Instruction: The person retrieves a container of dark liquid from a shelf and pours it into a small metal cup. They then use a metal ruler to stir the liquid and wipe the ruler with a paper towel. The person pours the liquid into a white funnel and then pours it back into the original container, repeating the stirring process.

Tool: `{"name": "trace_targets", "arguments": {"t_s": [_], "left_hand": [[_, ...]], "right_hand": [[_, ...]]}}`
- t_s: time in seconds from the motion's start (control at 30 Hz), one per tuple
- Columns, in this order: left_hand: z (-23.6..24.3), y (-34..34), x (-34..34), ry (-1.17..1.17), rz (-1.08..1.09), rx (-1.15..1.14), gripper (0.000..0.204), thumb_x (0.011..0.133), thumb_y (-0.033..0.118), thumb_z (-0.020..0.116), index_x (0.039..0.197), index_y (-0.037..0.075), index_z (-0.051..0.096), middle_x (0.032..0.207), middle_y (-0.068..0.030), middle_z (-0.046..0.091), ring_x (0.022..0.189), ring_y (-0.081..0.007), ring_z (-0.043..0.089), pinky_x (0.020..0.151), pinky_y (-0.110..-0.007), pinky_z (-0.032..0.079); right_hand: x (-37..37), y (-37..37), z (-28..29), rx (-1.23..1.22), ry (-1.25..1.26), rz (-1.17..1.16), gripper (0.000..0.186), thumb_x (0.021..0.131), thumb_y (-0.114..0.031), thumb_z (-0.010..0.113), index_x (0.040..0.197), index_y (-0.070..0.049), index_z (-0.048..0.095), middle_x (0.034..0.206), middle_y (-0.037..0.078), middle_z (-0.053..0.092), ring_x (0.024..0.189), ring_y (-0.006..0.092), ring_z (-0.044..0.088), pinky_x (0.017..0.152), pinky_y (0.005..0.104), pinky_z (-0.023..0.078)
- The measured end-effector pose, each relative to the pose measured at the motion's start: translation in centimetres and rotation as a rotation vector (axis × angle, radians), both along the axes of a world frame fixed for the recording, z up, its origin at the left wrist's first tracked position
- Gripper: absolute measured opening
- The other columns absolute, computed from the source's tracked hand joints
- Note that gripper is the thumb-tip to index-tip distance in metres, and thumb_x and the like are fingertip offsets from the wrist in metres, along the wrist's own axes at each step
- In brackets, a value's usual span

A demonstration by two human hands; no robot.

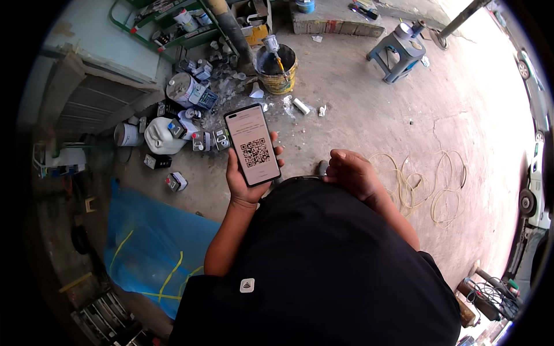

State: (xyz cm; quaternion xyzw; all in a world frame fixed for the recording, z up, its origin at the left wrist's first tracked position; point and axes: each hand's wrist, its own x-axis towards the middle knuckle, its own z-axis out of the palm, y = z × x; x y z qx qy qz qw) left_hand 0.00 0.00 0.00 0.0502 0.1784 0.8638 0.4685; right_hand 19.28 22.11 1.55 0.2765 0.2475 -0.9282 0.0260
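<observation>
My left hand (241,183) holds up a smartphone (244,124) in front of my body. The thumb lies along its left side and the fingertips wrap round its right edge. On the lit screen a square black-and-white code shows on a pale pinkish background. To the right, my right hand (355,173) hovers near my waist, apart from the phone. Its fingers are loosely bent and somewhat apart, and I see nothing in them. My dark shirt (323,248) fills the lower middle.
Paint cans (182,89), a white jug (164,136) and small boxes (176,181) litter the floor at left. A spray gun (270,43) rests on a yellow bucket (277,85). A grey stool (398,52), coiled hose (410,184) and blue sheet (150,230) lie around me.
</observation>
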Motion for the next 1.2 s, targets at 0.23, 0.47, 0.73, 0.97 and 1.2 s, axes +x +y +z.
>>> {"name": "trace_targets", "arguments": {"t_s": [0.23,0.47,0.73,0.97,1.2], "left_hand": [[1.1,-1.0,-1.5,0.032,-0.034,-0.003,0.09,0.096,0.062,0.061,0.161,0.007,0.031,0.154,-0.0237,0.047,0.123,-0.0394,0.061,0.1,-0.053,0.054],[0.4,-0.7,-0.9,-0.012,-0.06,-0.082,0.098,0.087,0.052,0.079,0.158,0.003,0.034,0.153,-0.0187,0.049,0.124,-0.0341,0.06,0.103,-0.049,0.054],[-6.0,-3.0,-2.5,0.106,0.03,-0.359,0.074,0.095,0.047,0.072,0.149,0.003,0.047,0.14,-0.0165,0.058,0.111,-0.0282,0.065,0.091,-0.043,0.059],[-15.2,-12.5,-3.6,0.209,-0.197,-0.935,0.054,0.1,0.033,0.068,0.143,0.003,0.054,0.116,-0.0105,0.067,0.087,-0.0218,0.07,0.071,-0.036,0.06],[-15.1,-22.5,-0.5,0.5,-0.842,-1.548,0.037,0.094,0.031,0.076,0.122,0.008,0.071,0.087,-0.004,0.067,0.067,-0.0156,0.063,0.058,-0.033,0.051]], "right_hand": [[-2.8,-0.8,-0.1,-0.042,0.049,-0.012,0.018,0.1,-0.029,0.065,0.098,-0.012,0.062,0.084,0.0,0.058,0.085,0.0184,0.062,0.085,0.0379,0.055],[-2.5,-0.5,0.4,-0.039,0.001,-0.056,0.015,0.1,-0.026,0.064,0.1,-0.011,0.063,0.083,0.0,0.056,0.083,0.019,0.061,0.083,0.0377,0.055],[-2.6,-0.4,0.2,-0.012,-0.033,-0.066,0.013,0.101,-0.024,0.061,0.098,-0.011,0.062,0.082,-0.001,0.054,0.079,0.0173,0.057,0.081,0.0376,0.055],[-2.3,0.3,0.8,-0.007,-0.017,-0.06,0.015,0.101,-0.024,0.061,0.091,-0.014,0.056,0.078,-0.003,0.046,0.075,0.0148,0.052,0.08,0.0357,0.052],[-1.9,1.3,0.2,-0.006,-0.067,-0.09,0.015,0.1,-0.023,0.062,0.088,-0.015,0.055,0.076,-0.004,0.045,0.074,0.014,0.05,0.08,0.0353,0.051]]}}
